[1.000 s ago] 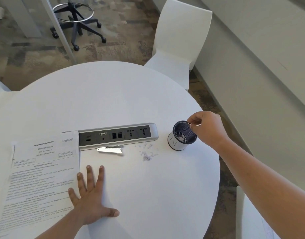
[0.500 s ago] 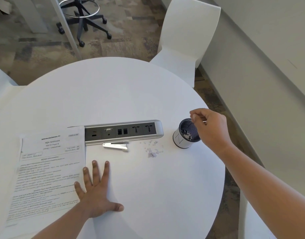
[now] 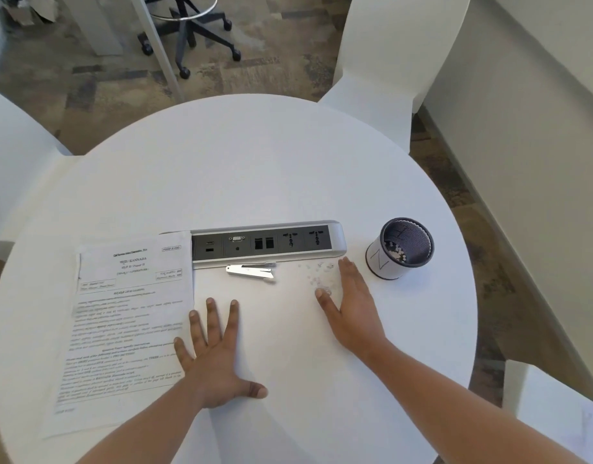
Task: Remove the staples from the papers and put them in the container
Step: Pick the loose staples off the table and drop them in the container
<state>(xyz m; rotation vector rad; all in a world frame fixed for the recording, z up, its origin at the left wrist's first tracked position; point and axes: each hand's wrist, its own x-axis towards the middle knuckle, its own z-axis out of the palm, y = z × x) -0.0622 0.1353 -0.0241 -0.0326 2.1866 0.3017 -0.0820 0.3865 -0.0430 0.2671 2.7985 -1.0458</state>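
Note:
Printed papers (image 3: 120,323) lie flat on the left of the round white table (image 3: 254,169). My left hand (image 3: 214,356) rests palm down with fingers spread, its fingertips at the papers' right edge. A small pile of loose staples (image 3: 316,274) lies in front of the power strip. My right hand (image 3: 352,306) lies flat and open just right of the staples, its thumb tip beside them. The cylindrical mesh container (image 3: 400,249) stands to the right of that hand, with staples inside. A metal staple remover (image 3: 251,272) lies between the papers and the staples.
A grey power strip (image 3: 268,244) with sockets is set into the table's middle. White chairs stand at the far right (image 3: 395,61), the left (image 3: 17,155) and the near right (image 3: 553,406). A black rolling stool base (image 3: 191,25) is on the carpet beyond.
My right hand has left the container's rim, come down to the left and opened flat on the table next to the loose staples. My left hand has stayed spread by the papers.

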